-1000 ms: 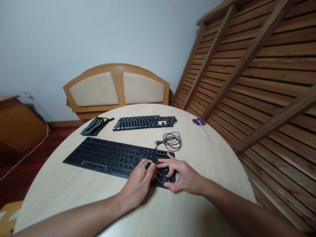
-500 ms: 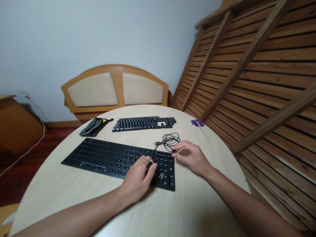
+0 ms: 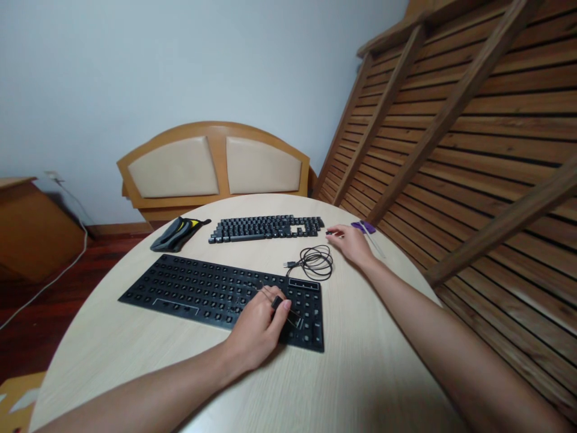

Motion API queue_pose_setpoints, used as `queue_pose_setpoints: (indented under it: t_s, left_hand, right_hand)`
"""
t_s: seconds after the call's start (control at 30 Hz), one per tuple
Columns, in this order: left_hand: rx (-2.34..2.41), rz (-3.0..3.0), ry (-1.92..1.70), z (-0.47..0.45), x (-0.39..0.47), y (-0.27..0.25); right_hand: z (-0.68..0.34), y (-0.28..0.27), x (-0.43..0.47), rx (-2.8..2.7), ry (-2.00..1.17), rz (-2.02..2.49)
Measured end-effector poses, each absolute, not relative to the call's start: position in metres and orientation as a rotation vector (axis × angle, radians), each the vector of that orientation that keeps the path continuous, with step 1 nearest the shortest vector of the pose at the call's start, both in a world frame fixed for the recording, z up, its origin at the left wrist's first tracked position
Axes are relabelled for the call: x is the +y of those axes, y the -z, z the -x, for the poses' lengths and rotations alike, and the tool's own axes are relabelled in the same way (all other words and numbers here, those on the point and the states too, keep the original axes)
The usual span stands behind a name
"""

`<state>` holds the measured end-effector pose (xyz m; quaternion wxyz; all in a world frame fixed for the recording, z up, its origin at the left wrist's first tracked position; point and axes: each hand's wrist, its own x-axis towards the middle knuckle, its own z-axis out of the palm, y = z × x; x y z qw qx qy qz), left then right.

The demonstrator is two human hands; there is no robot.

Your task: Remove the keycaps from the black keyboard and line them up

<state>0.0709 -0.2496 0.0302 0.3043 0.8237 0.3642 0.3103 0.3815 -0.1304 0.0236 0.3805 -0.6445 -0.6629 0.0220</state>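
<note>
My left hand (image 3: pixel 259 331) is closed around a wire keycap puller (image 3: pixel 277 302) with a small black handle, its thin wires sticking out on both sides. That hand rests over the right part of a black keyboard base (image 3: pixel 189 282) whose keycaps are off, showing bare switches. Near the far right, my right hand (image 3: pixel 354 243) pinches a small black keycap (image 3: pixel 330 233) between thumb and fingertips. Just left of it, loose black keycaps (image 3: pixel 252 227) lie in keyboard order with a gap at the right. The keyboard's coiled black cable (image 3: pixel 315 263) lies between the base and my right hand.
A grey, black and yellow pouch-like item (image 3: pixel 177 234) lies at the table's left back. Beyond my right hand are a purple cloth-like piece (image 3: pixel 363 227) and a thin pale stick (image 3: pixel 374 243). The round wooden table (image 3: pixel 351 361) stands by a headboard (image 3: pixel 220 159) and wooden slats.
My right hand has moved away from the keyboard base toward the back, carrying the keycap to the right end of the laid-out keycaps. My left hand stays over the base.
</note>
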Motion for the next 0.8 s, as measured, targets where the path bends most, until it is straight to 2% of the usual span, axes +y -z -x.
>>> queue_pose_setpoints:
  t_s: [0.37,0.8]
  left_hand:
    - [0.961,-2.183,-0.797,-0.071,-0.249,-0.03]
    - [0.955,-2.178,-0.808,-0.07,-0.249,-0.03]
  right_hand:
    - [-0.381,0.005,-0.103,-1.649,-0.015,1.758]
    - [-0.379,0.008,-0.101,-1.681,-0.009,1.775]
